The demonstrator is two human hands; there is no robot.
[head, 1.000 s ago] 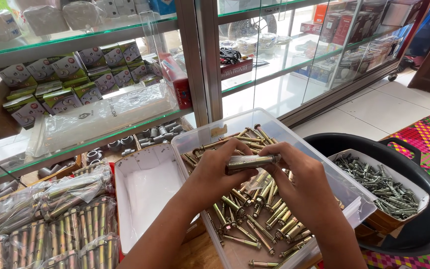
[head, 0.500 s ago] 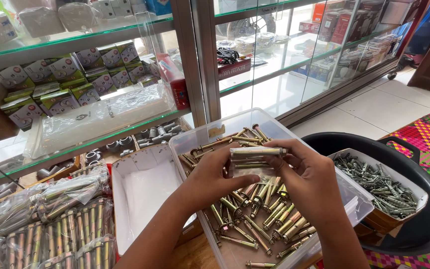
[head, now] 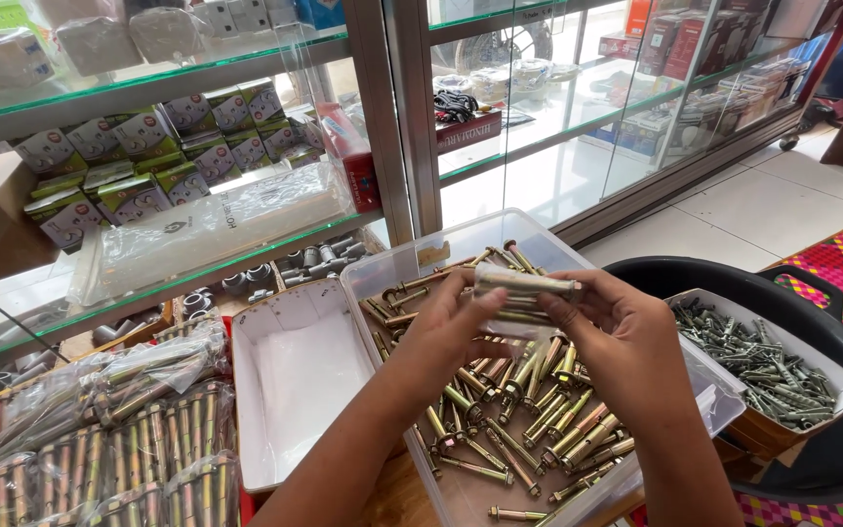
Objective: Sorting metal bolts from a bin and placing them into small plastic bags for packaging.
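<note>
Here, item held: one small bundle of brass-coloured metal anchor bolts [head: 524, 293], lifted just above the clear plastic bin. Its long axis lies nearly level, running left to right across the view, with the right end slightly lower; the number of bolts in the bundle cannot be told, as fingers cover much of it.

Left hand [head: 451, 337]: closed on the bundle's left end, thumb and fingertips pinching it.

Right hand [head: 626, 342]: closed on the bundle's right end, fingers curled over the top.

Beneath both hands: one clear rectangular plastic bin [head: 397, 268] holding a loose heap of the same brass-coloured bolts [head: 519, 400], pointing every way, too many to count.

Just left of that bin: one white shallow rectangular tray [head: 295, 390], touching or nearly touching its wall.

Further left: clear plastic bags of long bolts [head: 100, 439], at least six bags, lying side by side on a red surface.

To the right: one black round plastic tub [head: 831, 332], and inside it one white tray of grey metal screws [head: 763, 356], uncounted.

Behind: glass display cabinet [head: 392, 107] with green-edged shelves; one shelf carries small white-and-green cardboard boxes [head: 139, 156], roughly a dozen in view.
</note>
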